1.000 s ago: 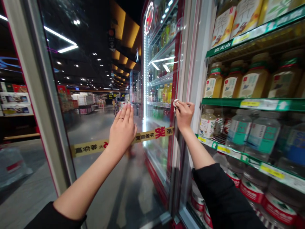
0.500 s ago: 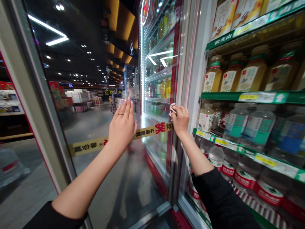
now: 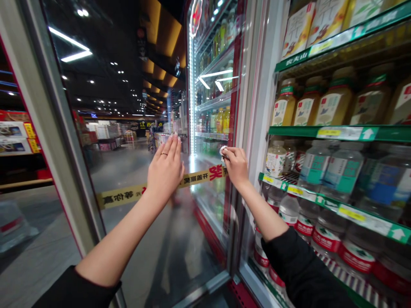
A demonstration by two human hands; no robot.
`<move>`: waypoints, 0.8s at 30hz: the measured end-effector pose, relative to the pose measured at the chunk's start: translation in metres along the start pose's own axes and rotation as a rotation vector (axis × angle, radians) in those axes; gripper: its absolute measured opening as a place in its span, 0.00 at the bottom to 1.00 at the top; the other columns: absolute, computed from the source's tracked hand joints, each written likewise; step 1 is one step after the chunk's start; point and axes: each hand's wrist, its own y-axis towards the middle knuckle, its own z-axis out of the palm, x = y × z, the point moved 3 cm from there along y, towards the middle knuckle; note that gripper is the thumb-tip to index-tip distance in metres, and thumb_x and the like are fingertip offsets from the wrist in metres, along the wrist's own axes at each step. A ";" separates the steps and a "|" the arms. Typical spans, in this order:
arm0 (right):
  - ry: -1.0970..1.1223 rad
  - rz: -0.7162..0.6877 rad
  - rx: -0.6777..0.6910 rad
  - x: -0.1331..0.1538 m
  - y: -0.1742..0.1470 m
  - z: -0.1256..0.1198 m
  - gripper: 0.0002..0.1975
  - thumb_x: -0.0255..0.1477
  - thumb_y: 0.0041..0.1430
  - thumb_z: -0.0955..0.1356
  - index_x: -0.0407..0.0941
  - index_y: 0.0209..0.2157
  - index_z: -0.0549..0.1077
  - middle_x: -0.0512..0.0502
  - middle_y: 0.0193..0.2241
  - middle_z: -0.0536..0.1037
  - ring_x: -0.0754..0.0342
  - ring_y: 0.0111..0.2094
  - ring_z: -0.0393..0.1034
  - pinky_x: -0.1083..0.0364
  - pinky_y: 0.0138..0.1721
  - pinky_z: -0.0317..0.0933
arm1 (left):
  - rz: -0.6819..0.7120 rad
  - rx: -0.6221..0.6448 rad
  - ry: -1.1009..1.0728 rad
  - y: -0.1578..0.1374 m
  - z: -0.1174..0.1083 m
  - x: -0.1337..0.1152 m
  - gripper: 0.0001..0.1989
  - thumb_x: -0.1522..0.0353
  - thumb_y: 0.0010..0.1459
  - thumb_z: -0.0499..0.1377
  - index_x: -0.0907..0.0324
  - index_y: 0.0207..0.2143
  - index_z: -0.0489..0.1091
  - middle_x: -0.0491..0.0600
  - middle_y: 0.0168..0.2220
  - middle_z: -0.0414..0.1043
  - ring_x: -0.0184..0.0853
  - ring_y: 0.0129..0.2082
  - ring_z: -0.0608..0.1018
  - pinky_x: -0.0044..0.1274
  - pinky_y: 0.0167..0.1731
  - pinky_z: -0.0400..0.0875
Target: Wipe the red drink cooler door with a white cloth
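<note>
My left hand point(image 3: 166, 167) lies flat against the glass door point(image 3: 128, 239), palm to the pane, fingers stretched upward and a ring on one of them. To its right, my right hand point(image 3: 236, 167) is closed round a small white cloth point(image 3: 222, 150), most of it hidden in the fingers. That cloth is at the glass near the door's right-hand frame. A yellow tape strip point(image 3: 199, 177) with mirrored red and black lettering crosses the pane behind both hands.
Refrigerator shelves on the right hold amber drink bottles point(image 3: 334, 105), clear water bottles point(image 3: 343, 171) and red-labelled bottles point(image 3: 327, 235). The door's metal frame point(image 3: 54, 107) slants down on the left. Another lit drinks cooler point(image 3: 212, 98) shows through the glass.
My right hand has moved a little left and slightly down along the glass with the cloth. The left hand stays on the pane. The view has shifted slightly.
</note>
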 end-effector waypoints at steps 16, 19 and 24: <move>0.049 0.036 -0.062 0.022 0.019 0.008 0.15 0.21 0.68 0.68 0.48 0.46 0.84 0.38 0.50 0.84 0.42 0.52 0.75 0.41 0.58 0.70 | 0.307 0.021 0.038 -0.060 -0.042 0.063 0.36 0.73 0.74 0.51 0.57 0.81 0.52 0.51 0.78 0.56 0.40 0.79 0.61 0.36 0.80 0.55; 0.064 0.076 -0.070 0.020 0.009 0.008 0.13 0.22 0.68 0.68 0.48 0.46 0.84 0.39 0.48 0.83 0.42 0.52 0.76 0.41 0.57 0.71 | 0.340 -0.076 0.054 -0.067 -0.052 0.081 0.38 0.73 0.73 0.53 0.57 0.82 0.48 0.52 0.78 0.57 0.43 0.78 0.61 0.39 0.79 0.56; 0.149 -0.042 0.007 0.048 -0.004 0.019 0.13 0.24 0.70 0.68 0.49 0.49 0.84 0.40 0.48 0.82 0.43 0.51 0.76 0.43 0.56 0.73 | 0.305 -0.129 0.002 -0.071 -0.060 0.109 0.40 0.72 0.72 0.56 0.54 0.82 0.50 0.52 0.77 0.58 0.47 0.78 0.62 0.43 0.78 0.59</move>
